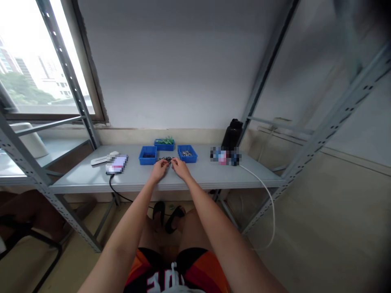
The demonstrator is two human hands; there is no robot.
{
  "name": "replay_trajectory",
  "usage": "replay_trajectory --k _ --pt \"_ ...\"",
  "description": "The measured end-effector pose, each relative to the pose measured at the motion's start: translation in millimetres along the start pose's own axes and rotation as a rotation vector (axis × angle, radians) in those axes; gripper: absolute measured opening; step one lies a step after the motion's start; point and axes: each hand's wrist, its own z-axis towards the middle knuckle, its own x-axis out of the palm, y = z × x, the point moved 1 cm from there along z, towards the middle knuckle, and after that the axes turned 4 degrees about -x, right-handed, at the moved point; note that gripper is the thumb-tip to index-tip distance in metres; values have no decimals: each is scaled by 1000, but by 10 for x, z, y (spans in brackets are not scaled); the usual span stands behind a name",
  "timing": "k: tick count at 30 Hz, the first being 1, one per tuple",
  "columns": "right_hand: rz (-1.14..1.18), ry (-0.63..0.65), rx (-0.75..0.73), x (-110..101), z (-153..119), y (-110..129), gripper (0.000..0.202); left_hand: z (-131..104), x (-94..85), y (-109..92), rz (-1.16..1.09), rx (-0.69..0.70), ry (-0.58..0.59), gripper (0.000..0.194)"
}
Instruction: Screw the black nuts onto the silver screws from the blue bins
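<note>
A left blue bin (148,161), a rear blue bin (161,148) and a right blue bin (191,159) flank a dark pile (166,158) on the surface (204,176), its front approach filled by the left hand (160,170) and right hand (179,167). Open lanes run toward the phone (119,163) at left and the black bottle (232,136), an upright obstacle at far right.

My workshop-like workspace, a grey shelf bench (210,177), blue parts bins (148,162) on it, slotted metal posts (308,154) at its ends, plain wall (171,73) behind it
</note>
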Motion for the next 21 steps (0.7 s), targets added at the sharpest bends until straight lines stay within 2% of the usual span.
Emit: replay_trajectory --k 7,14,18,21 --pt "124 -31 26 9 38 -105 20 4 -20 -32 -72 -75 -19 23" --pt "132 -33 30 0 30 -84 19 -20 -42 -76 -30 -51 -17 19" --pt "18 58 -46 1 8 -36 17 -30 -69 -79 -139 -81 -60 25" --pt "-44 145 -88 6 -2 -2 17 -32 -67 -86 -165 -62 -50 26"
